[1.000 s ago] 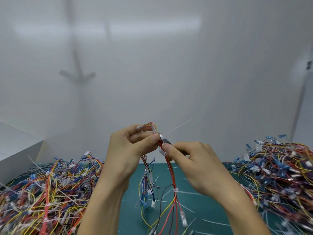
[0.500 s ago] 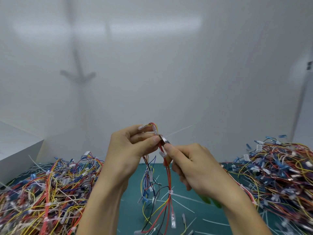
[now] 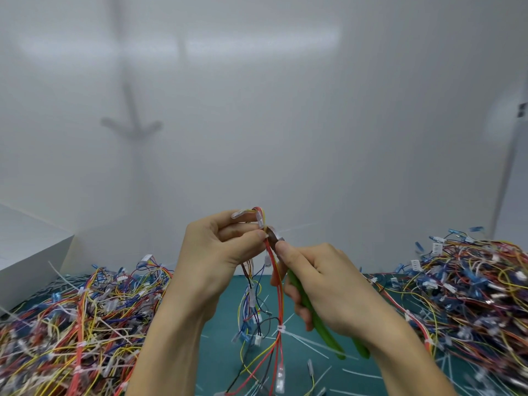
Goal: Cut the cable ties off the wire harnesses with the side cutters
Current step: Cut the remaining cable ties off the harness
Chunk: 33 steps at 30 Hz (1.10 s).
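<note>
My left hand (image 3: 220,252) pinches the top of a wire harness (image 3: 278,295) of red, yellow and blue wires that hangs down to the green mat. My right hand (image 3: 323,287) grips green-handled side cutters (image 3: 317,318); their metal jaws (image 3: 273,237) sit against the harness just right of my left fingertips, at a white cable tie whose thin tail (image 3: 297,227) sticks out to the right. A second white cable tie (image 3: 280,328) binds the red wires lower down.
A big tangle of harnesses (image 3: 74,324) covers the left of the green mat (image 3: 223,350), another heap (image 3: 468,295) the right. Cut white tie pieces (image 3: 314,347) lie on the mat. A white box (image 3: 25,252) stands at far left; a white wall is behind.
My right hand has shifted its hold so the green cutter handles now show below it, spread apart. The hanging harness has swung slightly. My left hand stays put.
</note>
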Tool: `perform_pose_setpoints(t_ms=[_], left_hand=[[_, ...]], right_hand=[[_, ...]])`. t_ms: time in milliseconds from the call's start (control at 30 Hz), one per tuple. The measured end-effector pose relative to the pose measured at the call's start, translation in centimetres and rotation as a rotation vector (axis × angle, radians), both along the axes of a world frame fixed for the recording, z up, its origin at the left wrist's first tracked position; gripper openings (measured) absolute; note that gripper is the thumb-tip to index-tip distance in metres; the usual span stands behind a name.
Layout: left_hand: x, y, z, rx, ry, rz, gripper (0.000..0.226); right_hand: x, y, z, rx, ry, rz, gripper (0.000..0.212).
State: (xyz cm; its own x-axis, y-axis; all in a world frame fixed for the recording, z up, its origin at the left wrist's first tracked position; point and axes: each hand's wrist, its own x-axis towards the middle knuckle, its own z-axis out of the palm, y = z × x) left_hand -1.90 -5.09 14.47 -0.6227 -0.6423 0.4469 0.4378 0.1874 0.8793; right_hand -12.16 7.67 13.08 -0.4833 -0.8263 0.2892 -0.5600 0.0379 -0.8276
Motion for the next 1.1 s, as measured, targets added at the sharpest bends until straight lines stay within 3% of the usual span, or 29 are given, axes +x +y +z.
perform_pose_setpoints(t_ms=[200,367,533,633,867,1100], left_hand=[[-0.1,-0.1,-0.1,0.01,0.023,0.008,0.021],[-0.1,-0.2,-0.1,0.084,0.075,-0.014,0.022],[-0.4,-0.1,-0.2,0.106,0.105,-0.068,0.03],[-0.5,0.1,-0.3,0.103,0.097,-0.116,0.038],[-0.3,0.2,-0.4,-0.035,-0.146,-0.161,0.033],[-0.3,0.9,-0.8,-0.272,-0.525,-0.329,0.017]], right_hand=[[-0.1,-0.2,0.0,-0.045,-0.233,0.102,0.056],[-0.2,-0.3,0.1,-0.152,-0.217,0.021,0.059],[-0.8,0.2,0.2,-0.184,-0.123,0.0,0.027],[-0.9,0.4,0.2,-0.177,-0.109,0.032,0.018],[-1.7,0.1,-0.1,-0.317,-0.025,-0.139,0.003],[-2.2,0.0,-0.3,-0.426,-0.061,-0.202,0.006]])
